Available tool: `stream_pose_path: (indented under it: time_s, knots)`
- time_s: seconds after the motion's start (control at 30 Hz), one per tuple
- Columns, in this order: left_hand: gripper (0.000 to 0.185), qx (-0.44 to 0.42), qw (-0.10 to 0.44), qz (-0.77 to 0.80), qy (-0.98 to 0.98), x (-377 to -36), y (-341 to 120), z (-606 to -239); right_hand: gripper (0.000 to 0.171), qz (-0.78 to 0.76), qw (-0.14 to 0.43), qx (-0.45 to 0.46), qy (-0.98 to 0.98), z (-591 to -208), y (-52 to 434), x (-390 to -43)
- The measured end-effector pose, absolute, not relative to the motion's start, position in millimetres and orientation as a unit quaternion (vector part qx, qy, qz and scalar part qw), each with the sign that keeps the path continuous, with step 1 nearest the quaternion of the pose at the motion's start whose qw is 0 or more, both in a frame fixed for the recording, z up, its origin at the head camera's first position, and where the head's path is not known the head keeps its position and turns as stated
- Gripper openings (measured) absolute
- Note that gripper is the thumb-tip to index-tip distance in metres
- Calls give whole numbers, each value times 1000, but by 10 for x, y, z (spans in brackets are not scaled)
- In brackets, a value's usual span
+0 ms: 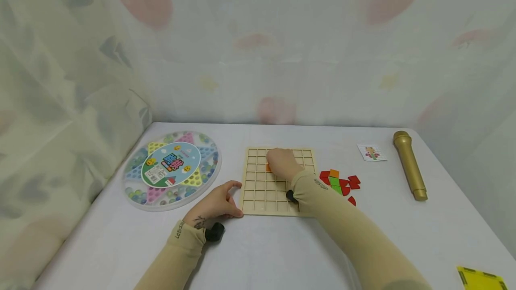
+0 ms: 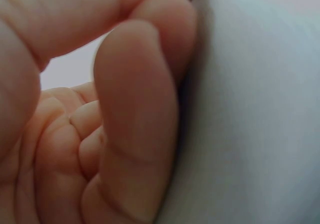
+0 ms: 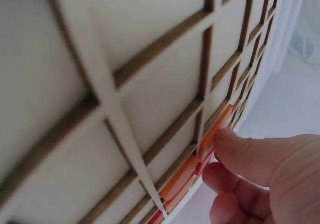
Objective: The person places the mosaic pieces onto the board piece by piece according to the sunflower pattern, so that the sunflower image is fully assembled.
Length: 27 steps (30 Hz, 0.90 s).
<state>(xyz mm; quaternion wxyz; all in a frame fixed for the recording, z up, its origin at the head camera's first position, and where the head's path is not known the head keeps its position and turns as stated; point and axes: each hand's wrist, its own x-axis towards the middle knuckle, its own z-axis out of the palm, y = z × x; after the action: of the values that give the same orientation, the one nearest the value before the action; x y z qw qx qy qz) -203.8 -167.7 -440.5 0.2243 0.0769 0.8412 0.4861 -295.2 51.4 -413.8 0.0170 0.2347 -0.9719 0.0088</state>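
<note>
Right now an orange square tile (image 3: pixel 216 128) sits half-seated in a cell near the far edge of the wooden grid board (image 1: pixel 262 191), with the right hand (image 1: pixel 282 164) over it; in the right wrist view its thumb and curled fingers (image 3: pixel 250 159) pinch or press the tile's edge, and a red piece shows just below it in the same row. The tile looks tilted against the cell's divider, so a push at an angle could wedge it on the rib or flip it out of the cell. Too hard a press could also slide the board across the smooth worktop (image 1: pixel 282 245).

That slide is what the left hand (image 1: pixel 215 205) seems to guard against: it rests on the worktop at the board's near left corner, fingers curled and touching the edge, gripping nothing that I can see. If it lifts, the board loses its stop.

Just right of the board lies a loose heap of red, green and orange tiles (image 1: pixel 340 182); the right forearm crosses close to it, and a careless sweep of the sleeve could scatter the pieces. Farther off, the round marble game (image 1: pixel 173 169), a small card (image 1: pixel 371 152) and a gold microphone (image 1: pixel 409 164) lie well apart from the work.
</note>
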Motion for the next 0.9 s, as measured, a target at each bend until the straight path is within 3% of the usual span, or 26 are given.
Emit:
stream_pose_path:
  time_s: [0.17,0.37,0.5,0.9]
  knots:
    - [81,73,225,485,842,-2021,-1675,-4397,10,58,28,208,-976,-3987,646,-2877]
    - [82,70,227,487,840,-2038,-1659,-4404,42,118,22,173,-978,-3789,1170,-2790]
    - [82,72,227,488,840,-2046,-1662,-4400,53,113,0,149,-982,-3758,1580,-2724]
    - [83,83,223,476,847,-2048,-1686,-4421,48,74,-102,106,-986,-4008,2266,-2558]
